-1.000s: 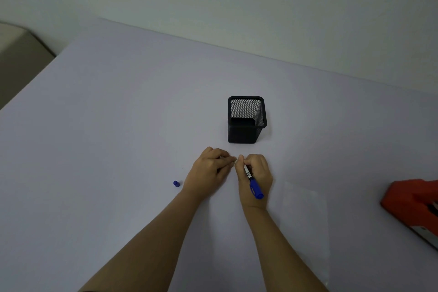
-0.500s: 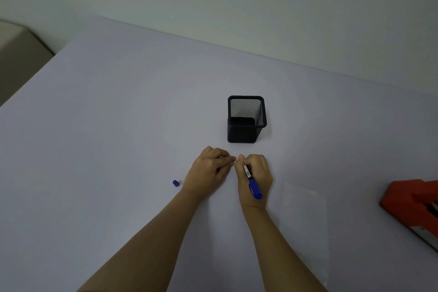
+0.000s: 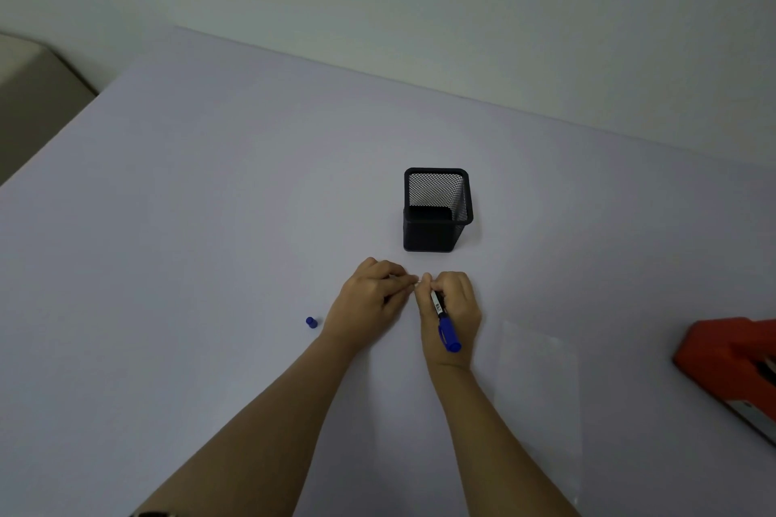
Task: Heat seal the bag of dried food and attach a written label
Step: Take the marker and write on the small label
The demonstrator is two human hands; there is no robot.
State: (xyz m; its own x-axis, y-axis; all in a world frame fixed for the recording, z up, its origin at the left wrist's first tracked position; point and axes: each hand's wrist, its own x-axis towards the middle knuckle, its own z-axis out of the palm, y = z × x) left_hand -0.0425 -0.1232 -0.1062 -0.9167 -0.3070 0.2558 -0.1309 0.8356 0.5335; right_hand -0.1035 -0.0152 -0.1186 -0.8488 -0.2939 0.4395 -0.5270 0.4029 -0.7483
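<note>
My right hand point(image 3: 451, 309) grips a blue marker point(image 3: 445, 323), tip down toward the table and blue end pointing back at me. My left hand point(image 3: 371, 298) rests beside it with fingers curled, pinching something small and pale where the two hands meet; most of that item is hidden. The marker's blue cap point(image 3: 311, 322) lies loose on the table to the left of my left wrist. A clear flat plastic bag point(image 3: 539, 403) lies on the table to the right of my right forearm, barely visible.
A black mesh pen holder point(image 3: 436, 209) stands just beyond my hands. A red heat sealer point(image 3: 730, 361) sits at the right edge of the lilac table point(image 3: 189, 222). A beige piece of furniture point(image 3: 29, 97) is off the table's left side.
</note>
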